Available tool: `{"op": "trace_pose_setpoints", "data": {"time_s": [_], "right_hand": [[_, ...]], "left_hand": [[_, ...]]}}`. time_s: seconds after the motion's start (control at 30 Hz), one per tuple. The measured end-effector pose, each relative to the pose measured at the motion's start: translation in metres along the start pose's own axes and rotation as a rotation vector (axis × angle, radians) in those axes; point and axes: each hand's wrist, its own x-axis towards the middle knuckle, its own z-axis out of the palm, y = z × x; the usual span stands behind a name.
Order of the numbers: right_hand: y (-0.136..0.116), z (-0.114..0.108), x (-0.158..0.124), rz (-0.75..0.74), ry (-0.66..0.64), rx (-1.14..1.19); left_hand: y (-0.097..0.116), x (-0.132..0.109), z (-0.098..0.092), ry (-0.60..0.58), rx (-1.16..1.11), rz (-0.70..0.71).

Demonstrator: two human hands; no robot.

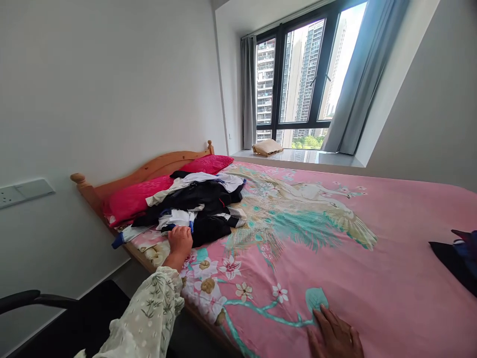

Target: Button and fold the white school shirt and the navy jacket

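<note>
A heap of clothes [204, 199], mostly black with white and striped pieces, lies near the head of the bed. At its near edge, my left hand [181, 241] has its fingers bent together on a white garment with blue trim [179, 218]; the fingertips are partly hidden in the cloth. My right hand [335, 334] rests flat on the pink bedsheet [395, 219], fingers stretched out, holding nothing. Flowers and a large bird pattern cover the sheet.
Red pillows [137, 196] lean by the wooden headboard [160, 163]. Dark clothes [456, 258] lie at the right side of the bed. A beige folded item [267, 147] sits on the windowsill. A black chair armrest [35, 300] stands at lower left.
</note>
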Motion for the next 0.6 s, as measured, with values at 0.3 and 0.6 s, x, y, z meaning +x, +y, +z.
{"op": "trace_pose_setpoints", "data": {"time_s": [0.3,0.6], "right_hand": [[-0.01,-0.02,0.005,-0.021,0.071,0.004],[-0.025,-0.054,0.013,0.113,-0.107,0.168]], "left_hand": [[0.13,-0.083,-0.014,0.04,-0.384,0.192],[0.17,-0.288,-0.035,-0.039,-0.705,0.255]]}}
